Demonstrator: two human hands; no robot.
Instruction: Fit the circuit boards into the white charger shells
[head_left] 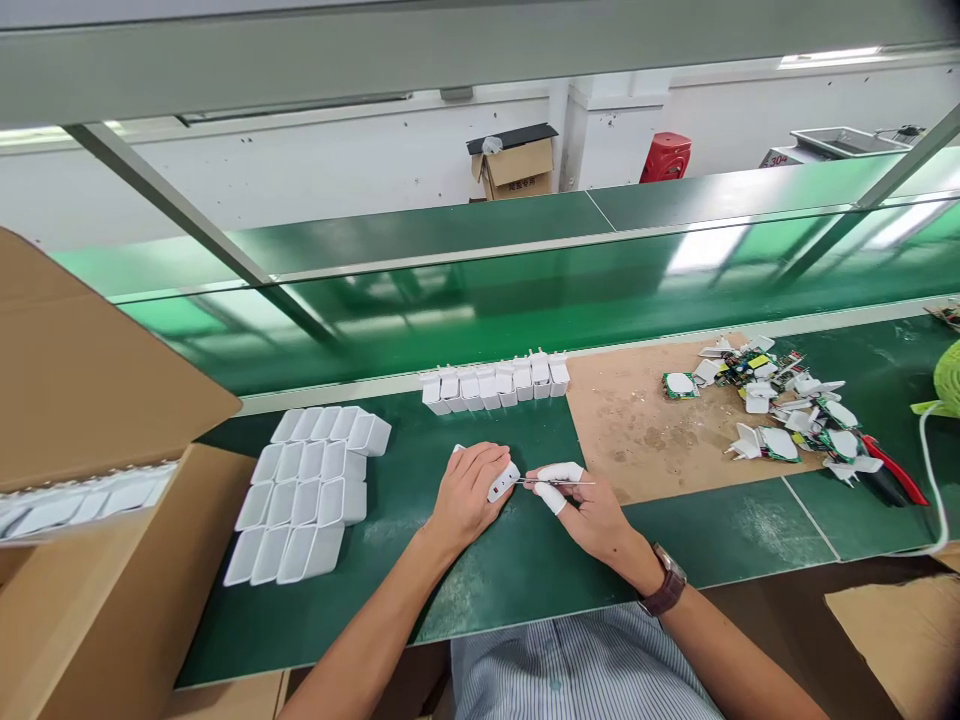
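My left hand (471,492) is wrapped over a white adapter housing (504,483), pressing it to the green bench. The end face of the housing points right and shows small openings and a red spot. White finger covers are on the thumb and a finger of my right hand (589,512), which pinches tweezers (523,482). Their thin metal tips reach the end face of the housing; whether they go inside it I cannot tell. Behind my hands stands a row of white adapters (491,388). Left of my left hand lie several rows of open white housings (306,490).
An open cardboard box (161,560) holding white pieces stands at the left. On a brown board (637,450) at the right lies a pile of circuit boards (776,440), beside red-handled pliers (896,470). A green roll (949,375) sits at the right edge. A green barrier (450,330) runs behind.
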